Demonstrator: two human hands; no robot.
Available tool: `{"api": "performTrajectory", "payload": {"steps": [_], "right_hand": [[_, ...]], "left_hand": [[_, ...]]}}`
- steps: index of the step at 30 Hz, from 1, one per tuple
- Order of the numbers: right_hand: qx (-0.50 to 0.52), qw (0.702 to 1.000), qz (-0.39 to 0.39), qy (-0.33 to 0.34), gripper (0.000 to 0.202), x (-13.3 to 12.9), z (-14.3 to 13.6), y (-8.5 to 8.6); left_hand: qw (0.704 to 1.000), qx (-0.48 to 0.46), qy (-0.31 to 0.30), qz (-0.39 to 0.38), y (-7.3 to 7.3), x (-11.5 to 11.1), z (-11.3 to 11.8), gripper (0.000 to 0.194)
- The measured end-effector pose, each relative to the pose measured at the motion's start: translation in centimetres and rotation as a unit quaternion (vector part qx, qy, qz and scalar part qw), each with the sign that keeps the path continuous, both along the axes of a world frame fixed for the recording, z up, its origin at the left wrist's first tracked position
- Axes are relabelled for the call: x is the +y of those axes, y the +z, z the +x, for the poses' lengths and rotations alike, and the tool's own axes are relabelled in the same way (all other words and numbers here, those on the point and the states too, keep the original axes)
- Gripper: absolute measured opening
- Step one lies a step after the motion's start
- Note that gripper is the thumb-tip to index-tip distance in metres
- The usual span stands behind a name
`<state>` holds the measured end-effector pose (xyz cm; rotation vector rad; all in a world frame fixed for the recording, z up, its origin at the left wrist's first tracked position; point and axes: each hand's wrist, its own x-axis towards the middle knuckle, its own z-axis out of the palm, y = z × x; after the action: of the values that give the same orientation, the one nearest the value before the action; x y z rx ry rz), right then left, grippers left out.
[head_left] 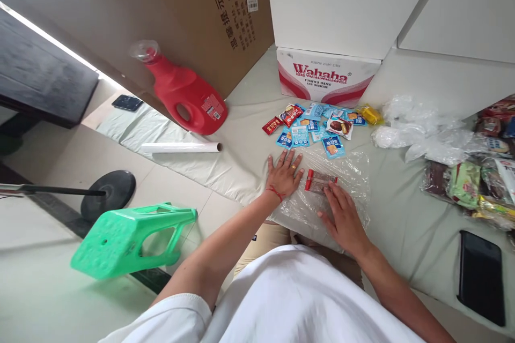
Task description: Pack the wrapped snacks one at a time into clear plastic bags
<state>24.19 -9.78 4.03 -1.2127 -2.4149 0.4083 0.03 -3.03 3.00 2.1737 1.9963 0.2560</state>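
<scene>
A clear plastic bag lies flattened on the pale green cloth in front of me. On it rests a small snack packet with red ends and a see-through middle. My left hand lies flat with fingers spread, over the bag's left edge, apart from the packet. My right hand has its fingers stretched out, the fingertips at the packet's right end; whether they press on it I cannot tell. Just beyond the hands is a loose pile of blue snack packets, with a few red packets at its left.
A Wahaha carton stands behind the pile. To the right are crumpled clear bags, bagged snacks and a black phone. At left are a red jug, a white roll and a green stool.
</scene>
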Motion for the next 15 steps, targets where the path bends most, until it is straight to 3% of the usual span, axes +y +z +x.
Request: {"api": "performTrajectory", "payload": {"steps": [3,6,7,9,12,15], "right_hand": [[0.031,0.998,-0.011,0.046,0.064,-2.4,1.4,0.6],[0.022,0.999,-0.007,0.041,0.058,-4.7,3.2,0.0],[0.024,0.999,-0.002,0.027,0.055,-5.2,3.8,-0.4],[0.031,0.999,0.007,0.000,0.049,-5.8,4.9,-1.3],[0.039,0.999,0.009,-0.012,0.035,-5.6,5.8,-2.2],[0.062,0.998,0.007,-0.010,0.024,-4.3,6.1,-1.8]], "left_hand": [[0.999,-0.028,0.009,0.030,0.3,-0.3,-0.6,0.057],[0.993,-0.048,0.010,0.111,0.9,-1.9,-1.6,0.054],[0.989,-0.054,-0.022,0.133,1.1,-2.7,-1.9,0.051],[0.977,-0.071,-0.144,0.142,1.4,-4.5,-2.7,0.043],[0.944,-0.089,-0.309,0.071,1.6,-7.0,-3.9,0.044],[0.944,-0.083,-0.318,0.006,1.0,-8.2,-5.3,0.074]]}}
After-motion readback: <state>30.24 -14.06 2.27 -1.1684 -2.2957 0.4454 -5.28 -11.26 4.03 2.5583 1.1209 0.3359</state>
